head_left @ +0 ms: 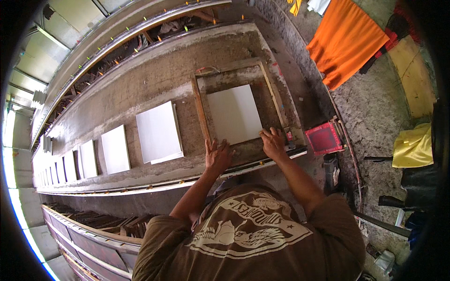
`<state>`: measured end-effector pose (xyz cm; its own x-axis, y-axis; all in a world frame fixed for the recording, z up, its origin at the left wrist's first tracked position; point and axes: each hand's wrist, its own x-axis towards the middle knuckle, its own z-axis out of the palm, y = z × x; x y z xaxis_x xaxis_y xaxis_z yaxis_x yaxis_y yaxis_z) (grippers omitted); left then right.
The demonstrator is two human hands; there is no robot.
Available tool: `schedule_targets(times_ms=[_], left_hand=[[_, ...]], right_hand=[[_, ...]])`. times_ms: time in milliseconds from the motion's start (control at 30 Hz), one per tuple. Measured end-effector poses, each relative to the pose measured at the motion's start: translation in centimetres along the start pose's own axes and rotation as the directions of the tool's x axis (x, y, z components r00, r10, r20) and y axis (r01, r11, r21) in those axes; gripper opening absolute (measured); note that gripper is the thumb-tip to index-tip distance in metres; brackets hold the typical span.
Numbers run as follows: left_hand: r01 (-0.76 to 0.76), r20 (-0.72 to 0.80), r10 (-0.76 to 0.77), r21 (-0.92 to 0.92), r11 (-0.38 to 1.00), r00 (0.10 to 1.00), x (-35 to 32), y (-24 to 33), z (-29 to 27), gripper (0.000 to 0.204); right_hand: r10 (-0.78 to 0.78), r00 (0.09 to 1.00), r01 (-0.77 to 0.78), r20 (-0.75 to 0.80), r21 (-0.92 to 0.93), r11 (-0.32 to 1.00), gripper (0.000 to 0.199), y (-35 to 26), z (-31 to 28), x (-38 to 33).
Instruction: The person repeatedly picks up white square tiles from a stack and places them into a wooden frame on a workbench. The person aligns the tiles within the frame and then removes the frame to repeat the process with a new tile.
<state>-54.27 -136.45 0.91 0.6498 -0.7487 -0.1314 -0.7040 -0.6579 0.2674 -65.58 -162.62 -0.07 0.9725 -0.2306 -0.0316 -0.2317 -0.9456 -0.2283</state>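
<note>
Frame [200, 109] ahead, touching left hand [218, 155], right hand [273, 142]

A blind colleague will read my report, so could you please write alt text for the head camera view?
A person's left fingers and right fingers rest at the near side of a wooden frame around a white sheet on a long table. More white sheets line up leftward; an orange cloth is at upper right.
</note>
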Motion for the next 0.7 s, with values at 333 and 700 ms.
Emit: schedule_targets(times_ms=[333,700], left_hand=[[-0.061,0.145,0.033,0.19,0.98,0.989,1.5,-0.7,-1.2,0.056],[-0.051,0.233,0.027,0.097,0.994,0.972,3.4,-1.5,-1.7,0.064]], right_hand=[[-0.01,0.986,0.029,0.169,-0.108,0.994,0.019,-1.5,-3.0,3.7],[0.1,0.916,-0.116,0.387,0.016,0.993,0.035,-2.3,-2.1,5.6]])
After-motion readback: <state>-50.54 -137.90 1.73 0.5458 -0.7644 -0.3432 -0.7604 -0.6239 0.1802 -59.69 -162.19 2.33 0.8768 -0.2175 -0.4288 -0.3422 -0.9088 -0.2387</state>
